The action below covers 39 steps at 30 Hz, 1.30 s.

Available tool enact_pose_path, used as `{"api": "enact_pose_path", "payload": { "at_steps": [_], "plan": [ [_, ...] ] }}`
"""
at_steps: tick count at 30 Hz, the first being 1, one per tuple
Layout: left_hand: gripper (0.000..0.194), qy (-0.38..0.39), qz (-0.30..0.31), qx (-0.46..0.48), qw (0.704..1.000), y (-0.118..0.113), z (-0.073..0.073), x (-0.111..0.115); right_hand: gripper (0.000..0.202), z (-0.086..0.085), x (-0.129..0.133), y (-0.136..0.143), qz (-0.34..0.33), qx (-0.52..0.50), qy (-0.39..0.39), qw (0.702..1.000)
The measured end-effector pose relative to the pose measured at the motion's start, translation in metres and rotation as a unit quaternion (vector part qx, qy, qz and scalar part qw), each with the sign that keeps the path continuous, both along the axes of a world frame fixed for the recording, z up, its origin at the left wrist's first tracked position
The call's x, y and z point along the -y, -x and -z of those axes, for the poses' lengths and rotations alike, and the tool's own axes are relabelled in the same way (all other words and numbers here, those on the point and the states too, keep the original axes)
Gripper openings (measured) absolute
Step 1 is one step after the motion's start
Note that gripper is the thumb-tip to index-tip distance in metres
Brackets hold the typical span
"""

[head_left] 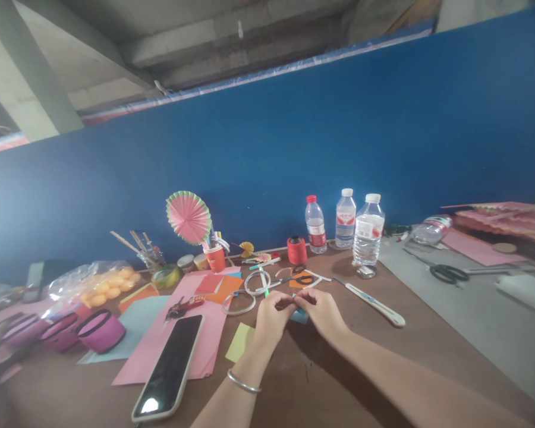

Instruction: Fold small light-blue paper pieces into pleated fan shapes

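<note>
Both hands together over brown table (pixel 294 392), fingertips almost meeting. Left hand (pixel 273 313) and right hand (pixel 321 310) each drawn into a thumb-and-finger pinch at small blue paper (pixel 300 317); can't tell whether either actually grips it, fingers cover part. Paper sits between the hands, showing just below the fingertips. Silver bangle (pixel 244 383) on left wrist.

Just left: yellow-green paper (pixel 239 343), partly behind left forearm. Just beyond the hands: clear tubing (pixel 246 285) in loops, scissors (pixel 289 280) lying across by orange paper. Right: white utility knife (pixel 377 305), blade pointing far left.

Further left: phone (pixel 169 368), screen dark with a glare spot, partly over pink paper (pixel 209 352); red-handled tool (pixel 187 305) beyond it. Far left: purple cups (pixel 101 333) in a row, bagged orange balls (pixel 109 286).

Far side: pink fan (pixel 188 217) with green edge above orange cup (pixel 214 260); red spool (pixel 296 250); red-capped bottle (pixel 316 229) and two white-capped bottles (pixel 369 238), all upright. Far right: black-handled scissors (pixel 449 273) and lying bottle (pixel 432 229) on grey surface (pixel 437 318). Blue wall (pixel 267 142) behind.
</note>
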<state>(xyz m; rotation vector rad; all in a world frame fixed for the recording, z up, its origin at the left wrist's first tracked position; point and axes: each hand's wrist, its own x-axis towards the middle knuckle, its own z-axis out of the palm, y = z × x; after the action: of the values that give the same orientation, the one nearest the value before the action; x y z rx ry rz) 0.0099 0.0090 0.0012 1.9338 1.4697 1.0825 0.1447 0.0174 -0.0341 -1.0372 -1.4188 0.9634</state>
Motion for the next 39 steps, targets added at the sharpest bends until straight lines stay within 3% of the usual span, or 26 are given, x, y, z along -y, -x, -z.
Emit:
{"api": "enact_pose_path", "payload": {
  "at_steps": [9, 25, 32, 39],
  "plan": [
    [0.017, -0.026, 0.013, 0.024, 0.999, -0.003, -0.004, 0.006, 0.024, -0.001, -0.002, -0.002, -0.022, -0.099, 0.021, 0.995],
    [0.010, -0.091, -0.033, -0.003, 0.995, -0.006, -0.006, 0.011, 0.027, 0.004, -0.004, 0.004, -0.048, -0.218, 0.060, 0.973],
    [0.011, -0.064, -0.046, 0.031, 0.996, -0.004, -0.004, 0.005, 0.030, 0.003, 0.000, 0.006, -0.074, -0.262, 0.107, 0.956],
    [0.010, -0.030, -0.023, 0.089, 0.995, -0.001, -0.001, -0.002, 0.029, -0.002, 0.001, 0.004, -0.113, -0.263, 0.079, 0.955]
  ]
}}
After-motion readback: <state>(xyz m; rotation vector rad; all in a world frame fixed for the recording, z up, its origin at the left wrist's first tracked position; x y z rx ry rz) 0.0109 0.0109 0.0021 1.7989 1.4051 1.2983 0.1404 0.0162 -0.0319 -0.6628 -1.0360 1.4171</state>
